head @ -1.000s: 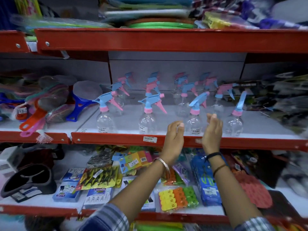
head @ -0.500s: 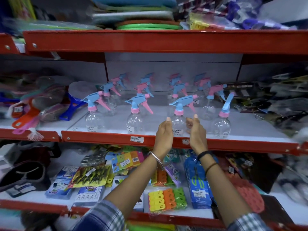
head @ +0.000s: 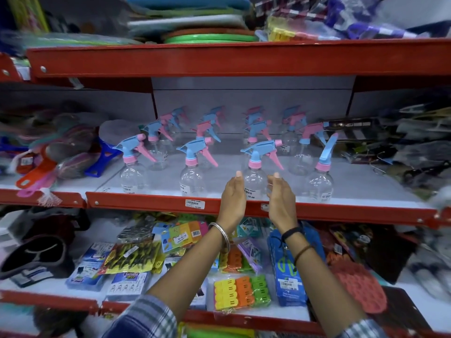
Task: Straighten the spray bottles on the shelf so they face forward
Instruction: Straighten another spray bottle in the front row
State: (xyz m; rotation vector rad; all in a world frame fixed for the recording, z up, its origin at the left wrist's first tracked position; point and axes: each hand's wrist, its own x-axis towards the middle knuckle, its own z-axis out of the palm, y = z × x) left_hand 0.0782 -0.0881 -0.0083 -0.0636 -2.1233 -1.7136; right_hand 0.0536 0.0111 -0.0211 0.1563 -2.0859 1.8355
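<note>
Several clear spray bottles with blue-and-pink trigger heads stand in rows on a white shelf with a red front edge. In the front row, the left bottle, the second bottle and the third bottle show their heads side-on, triggers to the right. The rightmost front bottle has its head turned at a different angle. My left hand and my right hand flank the third bottle, fingers straight and upright, a small gap on each side.
Brushes and scrubbers crowd the shelf's left end, and dark wire items the right. More bottles stand behind the front row. The upper shelf beam hangs above. Packaged clips and pegs fill the shelf below.
The third front bottle's head has swung from a foreshortened angle to side-on like its left neighbours. Both hands stayed around it and now stand slightly off its sides. The view shifted.
</note>
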